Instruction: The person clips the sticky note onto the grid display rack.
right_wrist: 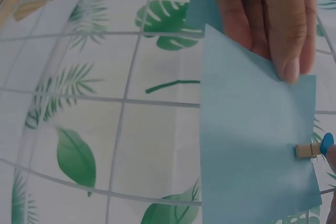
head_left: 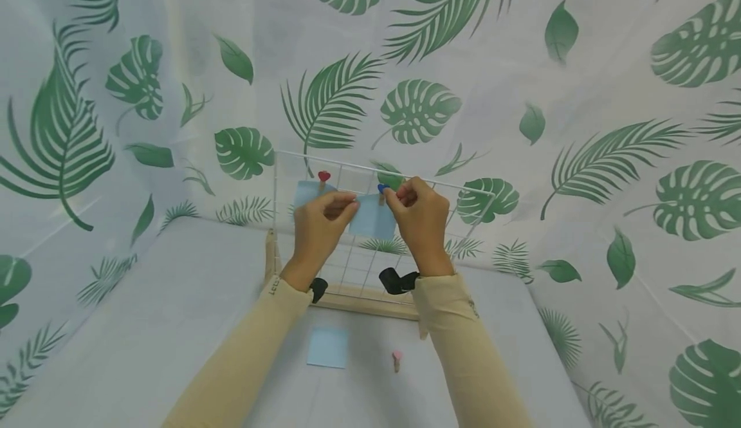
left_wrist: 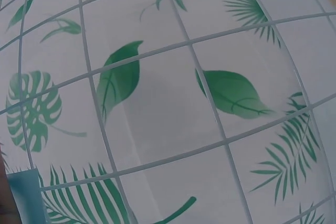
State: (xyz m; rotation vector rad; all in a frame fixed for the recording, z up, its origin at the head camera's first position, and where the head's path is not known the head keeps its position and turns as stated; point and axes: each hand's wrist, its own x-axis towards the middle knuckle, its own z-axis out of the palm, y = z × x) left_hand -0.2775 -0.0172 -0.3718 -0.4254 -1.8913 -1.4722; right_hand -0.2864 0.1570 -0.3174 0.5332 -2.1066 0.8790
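Observation:
A white wire grid [head_left: 275, 206] stands upright on a wooden base [head_left: 370, 307]. My left hand [head_left: 315, 230] pinches the top edge of a light blue paper square [head_left: 372, 217] against the grid. At that edge my right hand [head_left: 424, 221] pinches a small wooden clothespin [right_wrist: 308, 150] with a blue heart; its jaws sit over the paper [right_wrist: 257, 129]. Farther left, another blue paper square [head_left: 305, 193] hangs under a clothespin with a red heart [head_left: 324, 176], partly hidden behind my left hand. The left wrist view shows mostly bare grid, with a paper corner [left_wrist: 27, 198] at lower left.
On the white table [head_left: 173, 306], in front of the base, lie a blue paper square [head_left: 327, 348] and a clothespin with a pink heart [head_left: 396, 360]. Black wrist-worn devices [head_left: 397, 280] hang near the grid's lower part. Leaf-patterned cloth [head_left: 509, 48] surrounds the table.

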